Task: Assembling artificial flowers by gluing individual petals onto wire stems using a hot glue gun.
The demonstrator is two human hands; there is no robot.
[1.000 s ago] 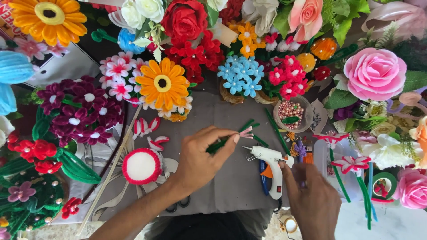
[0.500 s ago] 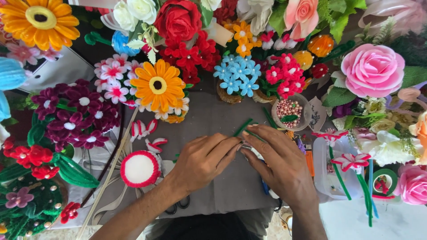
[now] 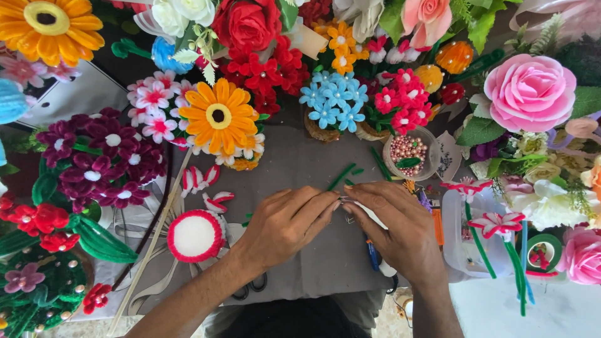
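Basically a grey cloth-covered bench [image 3: 300,163], ringed by handmade flowers: orange daisy [image 3: 218,115] at 11 o'clock, pink rose [image 3: 529,84] at 2, purple bunch [image 3: 100,156] at 9. Bead cup [image 3: 410,152] at 1 o'clock of the hands. Green pipe-cleaner stem [image 3: 340,177] lies on the cloth, long axis running 7 to 1 o'clock, upper tip toward the blue flowers [image 3: 332,100]. Left hand [image 3: 285,222] and right hand [image 3: 394,228] meet fingertip to fingertip at center, fingers curled, pinching something small between them; cannot tell what. Round red-rimmed white pad [image 3: 195,236] at 9 o'clock of the left hand.
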